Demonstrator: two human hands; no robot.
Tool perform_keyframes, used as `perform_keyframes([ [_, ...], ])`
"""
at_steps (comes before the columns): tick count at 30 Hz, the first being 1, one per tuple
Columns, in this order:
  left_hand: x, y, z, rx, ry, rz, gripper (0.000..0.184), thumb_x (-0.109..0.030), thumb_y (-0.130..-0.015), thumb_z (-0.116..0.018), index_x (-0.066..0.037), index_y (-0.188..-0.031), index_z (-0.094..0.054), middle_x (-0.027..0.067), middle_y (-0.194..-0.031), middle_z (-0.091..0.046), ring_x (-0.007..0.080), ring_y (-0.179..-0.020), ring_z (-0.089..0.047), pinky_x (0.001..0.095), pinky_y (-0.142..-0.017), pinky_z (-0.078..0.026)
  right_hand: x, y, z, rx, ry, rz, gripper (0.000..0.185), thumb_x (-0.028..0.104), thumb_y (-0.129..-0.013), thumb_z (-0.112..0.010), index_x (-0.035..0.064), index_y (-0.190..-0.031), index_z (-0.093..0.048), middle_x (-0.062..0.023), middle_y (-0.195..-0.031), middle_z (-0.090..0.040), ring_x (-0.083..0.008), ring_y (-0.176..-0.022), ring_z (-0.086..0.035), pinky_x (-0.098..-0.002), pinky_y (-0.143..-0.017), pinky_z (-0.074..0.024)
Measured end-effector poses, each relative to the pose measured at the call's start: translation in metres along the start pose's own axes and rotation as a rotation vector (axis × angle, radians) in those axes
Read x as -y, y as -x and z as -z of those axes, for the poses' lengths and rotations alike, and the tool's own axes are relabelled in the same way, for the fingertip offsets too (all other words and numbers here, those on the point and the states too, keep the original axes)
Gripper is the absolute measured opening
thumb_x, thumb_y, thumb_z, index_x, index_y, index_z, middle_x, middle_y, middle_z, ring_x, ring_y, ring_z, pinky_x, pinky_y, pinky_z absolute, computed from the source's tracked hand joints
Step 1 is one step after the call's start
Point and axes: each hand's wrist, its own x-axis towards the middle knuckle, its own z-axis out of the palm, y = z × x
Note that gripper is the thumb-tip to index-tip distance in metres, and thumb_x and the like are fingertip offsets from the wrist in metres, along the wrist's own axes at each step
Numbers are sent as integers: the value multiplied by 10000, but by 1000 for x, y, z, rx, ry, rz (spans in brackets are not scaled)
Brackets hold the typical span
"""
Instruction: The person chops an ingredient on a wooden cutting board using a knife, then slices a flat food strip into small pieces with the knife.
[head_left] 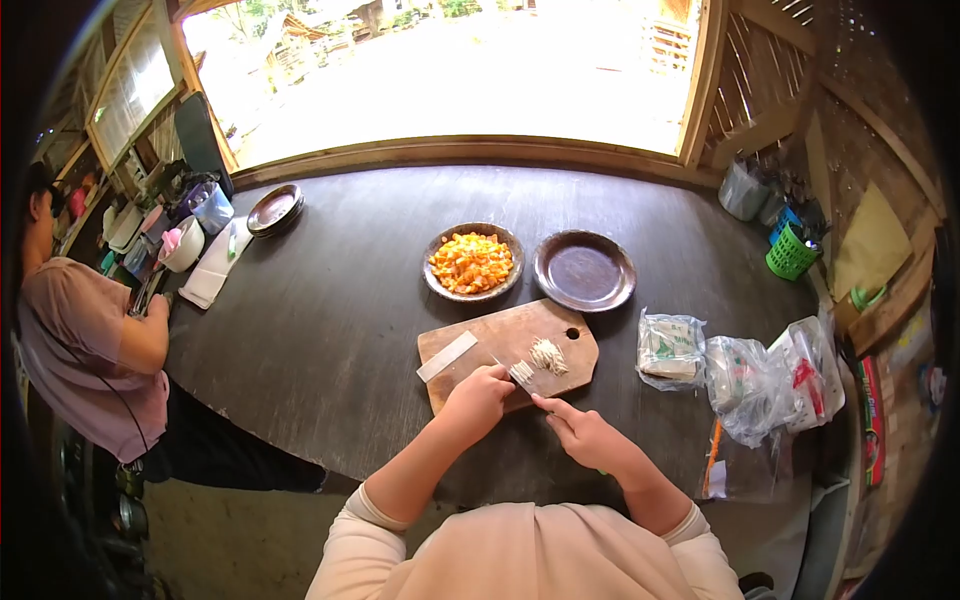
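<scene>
We log the board (500, 327) at the near side of the tabletop (330, 330); the slab (447, 357) lies at its left, the pile (548, 355) of pale strips at its right, with a short row (522, 372) between them beside the knife (528, 387); the left hand (480, 396) has its fingers curled together left of the blade, though we cannot tell whether they pinch a piece; the right hand (577, 428) is closed round the handle, forefinger stretched forward.

Chief risk, in our judgement: a nick to the left fingertips, which sit very near the blade; a strip rolling under pressure, or a glance away, would cause it; second, a wide stroke to the right could scatter the pile; third, the board might slide if pushed hard, and the dish (470, 297) of orange pieces and the dark plate (585, 272) stand just beyond its far edge; a knock there could spill some pieces.
</scene>
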Motion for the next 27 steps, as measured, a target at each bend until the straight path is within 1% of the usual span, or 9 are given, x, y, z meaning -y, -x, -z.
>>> perform_keyframes([
  [5, -4, 1, 1, -5, -17, -3, 186, 18, -750, -618, -27, -891, -732, 121, -935, -653, 324, -956, -625, 398, -863, -522, -3, -3, -5, -1, -4, -5, 397, 175, -1004, -520, 176, -1401, -508, -280, -938, -664, -477, -875, -640, -490, -757, -537],
  [8, 1, 1, -2, -2, 35, -4, 185, 18, -748, -618, -30, -885, -733, 123, -933, -652, 323, -955, -626, 399, -864, -523, 0, -6, -12, -30, 171, -50, 399, 183, -1007, -525, 187, -1406, -520, -260, -931, -680, -429, -810, -678, -434, -747, -542],
  [10, 0, 2, -3, -6, 22, 2, 185, 19, -746, -618, -30, -882, -733, 124, -936, -653, 323, -958, -626, 398, -866, -523, -10, -6, -11, -39, 46, 43, 403, 170, -1000, -525, 185, -1403, -508, -270, -941, -672, -481, -857, -642, -496, -752, -540],
  [14, -6, 1, 3, 0, -13, 16, 181, 20, -745, -620, -27, -879, -733, 126, -945, -657, 325, -971, -625, 397, -867, -522, -6, 0, -2, -25, 11, 41, 396, 179, -1002, -523, 188, -1399, -513, -265, -929, -672, -482, -842, -643, -497, -745, -542],
  [16, -3, 1, 1, 0, -12, 13, 176, 19, -745, -622, -25, -876, -731, 124, -949, -658, 325, -974, -624, 396, -867, -522, 3, 0, 3, 33, -5, -60, 390, 192, -1006, -519, 194, -1396, -517, -264, -939, -673, -481, -844, -645, -498, -747, -545],
  [20, -5, 1, 1, -7, -22, 4, 174, 17, -748, -625, -20, -880, -732, 119, -947, -661, 323, -971, -626, 394, -864, -524, -5, -4, -7, -30, 32, 25, 397, 172, -1006, -522, 190, -1403, -522, -258, -990, -681, -442, -910, -667, -453, -791, -540],
  [23, -2, 0, 2, 8, -7, 18, 180, 18, -751, -623, -17, -887, -736, 118, -937, -663, 321, -961, -629, 394, -863, -525, -2, -7, -9, 6, 144, -91, 399, 177, -1007, -523, 194, -1405, -523, -263, -974, -678, -437, -899, -672, -447, -797, -539],
  [25, -2, 1, 1, -1, -9, 7, 182, 18, -753, -623, -16, -890, -738, 119, -935, -665, 321, -956, -630, 394, -862, -525, -13, -8, -9, -60, 14, 120, 399, 194, -1005, -520, 196, -1404, -514, -278, -961, -668, -476, -876, -645, -495, -759, -546],
  [27, -2, 0, 1, -14, -9, 1, 184, 19, -756, -622, -15, -893, -740, 120, -932, -666, 321, -952, -632, 394, -862, -526, -10, -3, -4, -32, 14, 57, 400, 191, -1005, -520, 197, -1405, -514, -278, -959, -669, -476, -874, -645, -492, -755, -545],
])
